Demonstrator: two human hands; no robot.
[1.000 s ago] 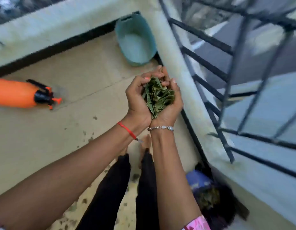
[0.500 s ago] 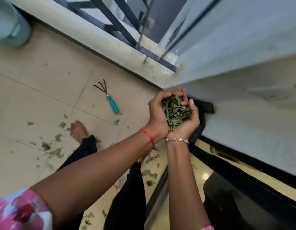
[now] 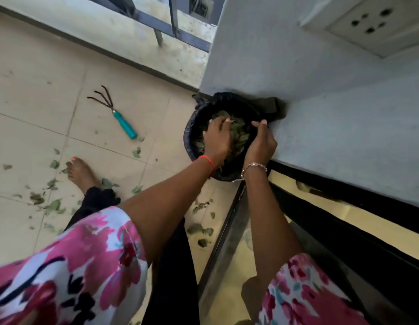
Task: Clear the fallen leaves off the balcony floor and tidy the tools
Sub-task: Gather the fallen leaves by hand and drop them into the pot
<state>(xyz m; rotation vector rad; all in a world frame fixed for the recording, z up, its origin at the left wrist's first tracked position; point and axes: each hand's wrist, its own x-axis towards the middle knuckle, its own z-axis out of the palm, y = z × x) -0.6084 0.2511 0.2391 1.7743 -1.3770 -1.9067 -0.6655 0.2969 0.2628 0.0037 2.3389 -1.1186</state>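
Observation:
A black bag-lined bin (image 3: 192,139) stands in the corner against the grey wall, with green leaves (image 3: 239,134) piled inside. Both my hands are over its mouth. My left hand (image 3: 216,140) is palm down with its bent fingers touching the leaf pile. My right hand (image 3: 261,143) hovers beside it near the wall-side rim, fingers loosely curled, and I see nothing held in it. More fallen leaves (image 3: 53,205) lie scattered on the tiled floor around my bare foot (image 3: 80,171). A small hand rake (image 3: 124,125) with a teal handle lies on the tiles left of the bin.
The balcony kerb and dark metal railing (image 3: 156,22) run along the top. The grey wall carries a socket plate (image 3: 372,22). A dark sliding-door track (image 3: 227,231) and the threshold lie to the right of my legs.
My cupped hands carried the handful of leaves down to the bin and parted over it; the leaves now lie in the bin. The view has swung down towards the corner.

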